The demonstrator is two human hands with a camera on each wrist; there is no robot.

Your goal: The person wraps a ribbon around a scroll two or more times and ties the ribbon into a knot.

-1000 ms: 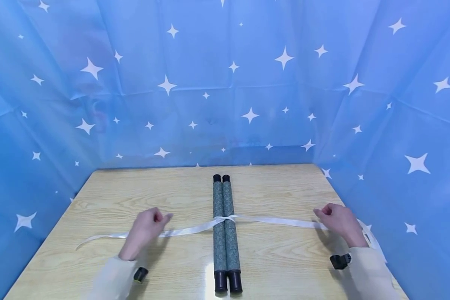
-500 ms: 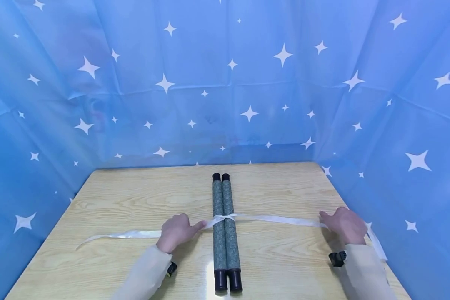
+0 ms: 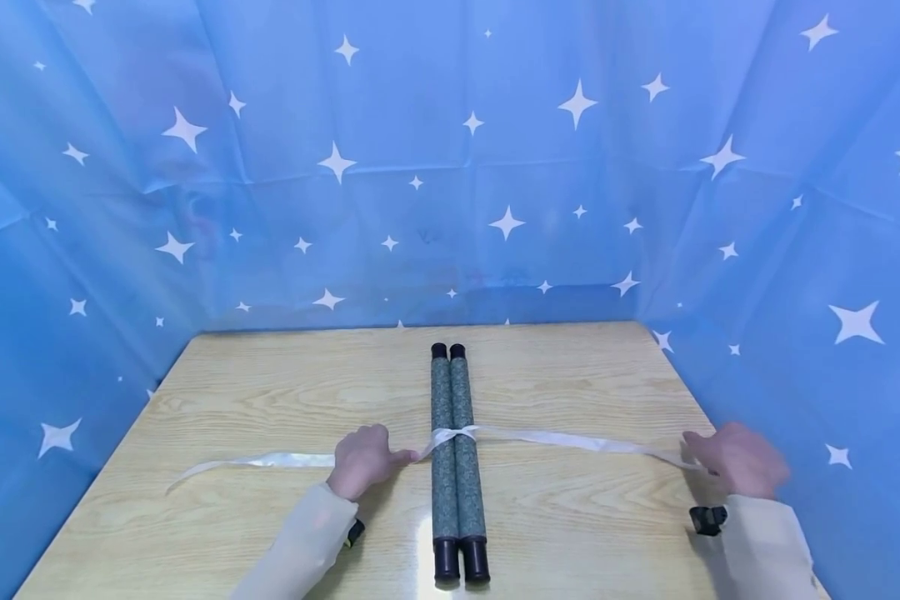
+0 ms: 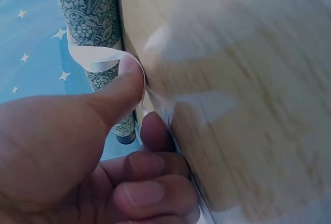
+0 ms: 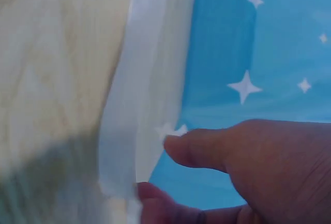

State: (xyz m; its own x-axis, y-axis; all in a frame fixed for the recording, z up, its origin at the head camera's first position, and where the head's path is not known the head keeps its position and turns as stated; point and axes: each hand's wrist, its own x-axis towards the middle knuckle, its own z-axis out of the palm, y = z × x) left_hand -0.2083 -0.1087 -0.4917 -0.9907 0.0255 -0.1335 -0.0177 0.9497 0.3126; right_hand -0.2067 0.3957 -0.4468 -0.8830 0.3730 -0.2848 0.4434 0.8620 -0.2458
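Observation:
Two rolled scrolls [image 3: 442,492] in green patterned cloth with dark end knobs lie side by side on the table. A white ribbon [image 3: 562,439] crosses around their middle, its two tails stretching left and right. Just left of the scrolls, my left hand [image 3: 365,458] pinches the ribbon close to the crossing. In the left wrist view the ribbon [image 4: 98,58] runs over the thumb tip, the other fingers curled below. At the table's right side is my right hand [image 3: 738,458], blurred. In the right wrist view its thumb and forefinger stand apart, the ribbon [image 5: 124,131] passing by the forefinger.
The wooden table [image 3: 307,375] has blue star-printed curtain [image 3: 420,208] at its back and sides. The left ribbon tail [image 3: 232,462] lies on the wood. Small black wrist cameras [image 3: 707,520] sit at the sleeves.
My left hand has moved right along the ribbon to the scrolls and grips it there. The right hand has shifted right; the ribbon end seen beyond it earlier is out of sight.

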